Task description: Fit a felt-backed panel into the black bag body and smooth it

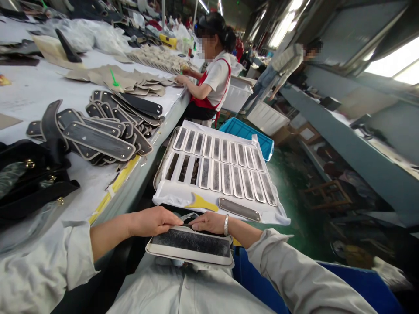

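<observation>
I found the black rectangular panel with a cream border (191, 244) on the near side of the white cloth-draped tray (170, 192). My left fingers (173, 219) and right fingers (200, 221) were bunched narrow at the panel's far edge; I could not tell whether they pinched it. Along the tray's near edge lay a flat yellow piece (204, 203) and a grey studded strip (238, 209). Left of the tray, a white surface (22, 96) bore piled dark studded straps (100, 139).
</observation>
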Available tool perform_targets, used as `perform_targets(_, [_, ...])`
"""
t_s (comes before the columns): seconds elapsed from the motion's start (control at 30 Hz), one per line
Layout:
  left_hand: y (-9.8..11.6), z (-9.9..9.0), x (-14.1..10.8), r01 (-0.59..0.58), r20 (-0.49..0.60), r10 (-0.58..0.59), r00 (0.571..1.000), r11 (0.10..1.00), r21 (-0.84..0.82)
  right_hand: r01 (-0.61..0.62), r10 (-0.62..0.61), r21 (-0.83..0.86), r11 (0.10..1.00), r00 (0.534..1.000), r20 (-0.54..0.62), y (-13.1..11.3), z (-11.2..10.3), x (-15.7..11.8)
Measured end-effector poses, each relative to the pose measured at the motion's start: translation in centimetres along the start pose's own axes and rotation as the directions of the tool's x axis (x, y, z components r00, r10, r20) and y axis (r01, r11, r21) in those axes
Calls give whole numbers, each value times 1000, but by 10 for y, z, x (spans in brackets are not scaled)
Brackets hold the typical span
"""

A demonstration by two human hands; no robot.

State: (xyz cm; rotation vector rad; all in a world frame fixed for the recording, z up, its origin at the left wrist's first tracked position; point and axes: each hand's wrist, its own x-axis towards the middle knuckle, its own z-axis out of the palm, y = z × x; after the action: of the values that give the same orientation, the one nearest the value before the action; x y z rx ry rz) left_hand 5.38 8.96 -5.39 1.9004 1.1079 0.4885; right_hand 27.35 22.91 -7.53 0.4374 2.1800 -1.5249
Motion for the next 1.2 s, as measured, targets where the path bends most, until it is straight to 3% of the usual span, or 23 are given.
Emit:
perform_targets(0.17, [-5, 2, -2, -43, -49, 41, 998, 998, -44, 12, -12, 19, 1000, 1000, 15, -8, 1, 14])
perform_targets(0.43, [-19, 0, -17, -10, -141, -12, 990, 988, -152, 31, -31, 12, 999, 999, 6, -13, 3, 30])
perform_targets(0.7, [-24, -8, -30, -57, -172, 34, 985, 990, -131, -7, 7, -29, 1000, 1000, 6, -22, 5, 51])
perform_targets(1.03, [-19, -12, -46, -62, -209, 75, 975, 996, 69, 28, -20, -95, 995, 996, 90, -49, 4, 91])
perform_targets(1.2, [-18, -6, -45, -35, -204, 90, 975, 965, 260, 61, -48, -122, 991, 993, 108, -47, -3, 85])
